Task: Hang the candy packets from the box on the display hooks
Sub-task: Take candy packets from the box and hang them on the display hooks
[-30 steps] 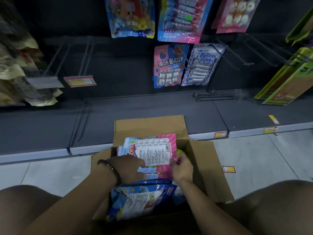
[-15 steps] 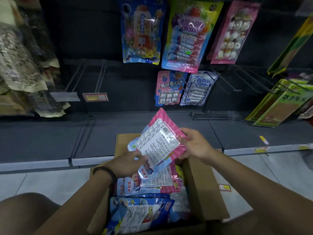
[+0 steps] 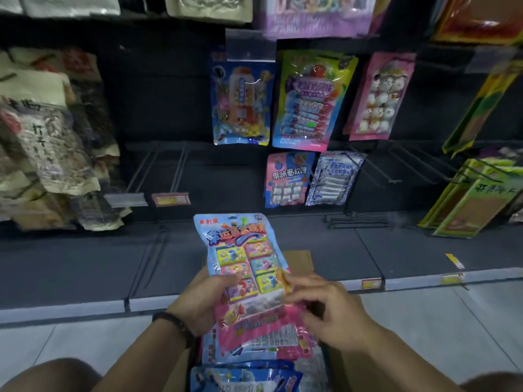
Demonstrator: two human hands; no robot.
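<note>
A blue and pink candy packet (image 3: 243,258) stands upright above the cardboard box (image 3: 300,260), printed front facing me. My left hand (image 3: 202,301) grips its lower left edge, and my right hand (image 3: 328,309) pinches its right side. More packets (image 3: 249,374) lie stacked in the box below. Two bare display hooks (image 3: 158,171) jut out left of centre, with price tags (image 3: 170,198) at their tips. Further bare hooks (image 3: 413,168) stick out to the right.
Candy packets (image 3: 311,100) hang on upper and lower hooks straight ahead. Pale snack bags (image 3: 51,142) crowd the left side, green and yellow packs (image 3: 475,199) the right. A dark bottom shelf (image 3: 85,264) runs across, with tiled floor (image 3: 438,329) in front.
The packet has come up out of the box and been turned from its label side to its printed front. My view has tilted up toward the hooks.
</note>
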